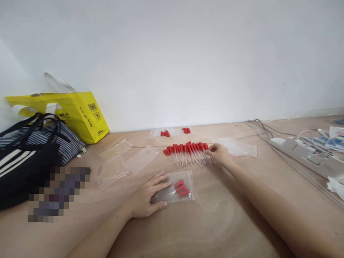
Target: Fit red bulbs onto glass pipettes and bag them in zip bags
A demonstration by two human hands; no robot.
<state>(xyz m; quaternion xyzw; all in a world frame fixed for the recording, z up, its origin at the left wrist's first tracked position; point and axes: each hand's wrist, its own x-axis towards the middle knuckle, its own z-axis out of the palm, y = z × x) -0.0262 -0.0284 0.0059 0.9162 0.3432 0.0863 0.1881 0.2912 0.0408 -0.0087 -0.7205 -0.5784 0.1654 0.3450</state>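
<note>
Several glass droppers [185, 154] with red rubber bulbs lie side by side in a row on the table, bulbs pointing away from me. At the right end of that row, my right hand [219, 154] is closed in a pinch on one dropper [207, 148]. Closer to me lies a clear zip bag [173, 198] with 3 red-bulbed droppers [181, 187] inside, their tips to the left. My left hand [147, 196] rests flat across the bag's left part, fingers spread, covering the tips.
Empty clear bags [141, 160] lie left of the row, and more bags [236, 147] lie right. Two packs of small red bulbs [165, 133] sit by the wall. A yellow bag [87, 118] and striped bag [67, 140] stand left; a power strip [306, 156] with cables is right.
</note>
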